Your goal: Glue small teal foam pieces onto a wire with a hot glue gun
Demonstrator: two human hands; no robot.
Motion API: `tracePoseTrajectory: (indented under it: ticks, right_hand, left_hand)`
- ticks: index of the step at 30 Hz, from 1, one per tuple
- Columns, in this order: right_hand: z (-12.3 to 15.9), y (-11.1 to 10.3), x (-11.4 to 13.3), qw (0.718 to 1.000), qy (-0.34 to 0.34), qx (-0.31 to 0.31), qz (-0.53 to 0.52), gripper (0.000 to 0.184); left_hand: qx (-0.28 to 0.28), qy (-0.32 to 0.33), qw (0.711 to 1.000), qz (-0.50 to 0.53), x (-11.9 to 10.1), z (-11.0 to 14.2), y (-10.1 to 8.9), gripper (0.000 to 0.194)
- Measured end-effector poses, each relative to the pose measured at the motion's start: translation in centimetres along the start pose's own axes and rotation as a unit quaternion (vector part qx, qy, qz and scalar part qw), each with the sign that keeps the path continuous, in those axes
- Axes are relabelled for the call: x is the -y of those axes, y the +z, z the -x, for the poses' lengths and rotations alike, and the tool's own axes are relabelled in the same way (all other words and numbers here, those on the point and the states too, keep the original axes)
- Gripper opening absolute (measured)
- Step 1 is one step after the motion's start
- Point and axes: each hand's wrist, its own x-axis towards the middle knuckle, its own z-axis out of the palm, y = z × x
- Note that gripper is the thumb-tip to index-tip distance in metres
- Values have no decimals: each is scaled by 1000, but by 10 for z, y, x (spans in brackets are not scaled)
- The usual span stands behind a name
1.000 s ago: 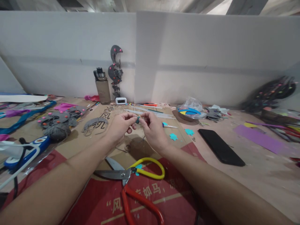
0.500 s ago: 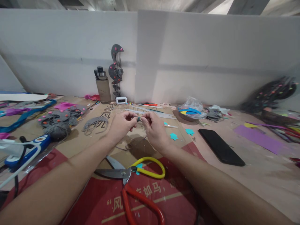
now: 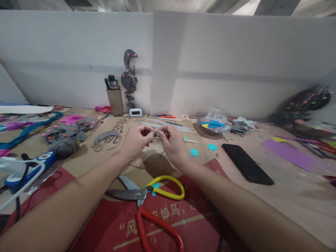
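Over the cardboard, my left hand [image 3: 138,140] and my right hand [image 3: 172,145] meet in a pinch. Both sets of fingertips close on a small dark green piece [image 3: 155,133], mostly covered by the fingers, so its kind does not show. A thin grey cord [image 3: 143,164] lies loosely curled beneath the hands. Closer to me are large scissors [image 3: 139,194], blades apart, with one yellow and one red handle. Part of a turquoise cut-out [image 3: 155,188] shows under the yellow handle. Two more turquoise flower shapes, one nearer [image 3: 194,152] and one farther [image 3: 212,147], lie right of my right hand.
A black phone [image 3: 246,163] lies at right, near a purple sheet [image 3: 287,154]. Behind stand a metal bowl [image 3: 210,131] and a water bottle [image 3: 114,101]. Grey yarn [image 3: 64,147] and a blue glue gun [image 3: 31,169] are at left. A white panel [image 3: 236,63] closes the back.
The hands keep the same pinch on the small piece, with barely any finger movement. The whole view has shifted very slightly.
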Motion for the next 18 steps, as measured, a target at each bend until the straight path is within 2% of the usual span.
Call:
tracePoseTrajectory:
  ticks: [11, 18]
  right_hand:
    - [0, 2, -6, 999, 18, 34, -33, 21]
    - [-1, 8, -13, 988, 61, 67, -123, 20]
  left_hand:
    - [31, 10, 999, 14, 2, -2, -3, 13]
    - [55, 14, 998, -14, 11, -6, -5, 11]
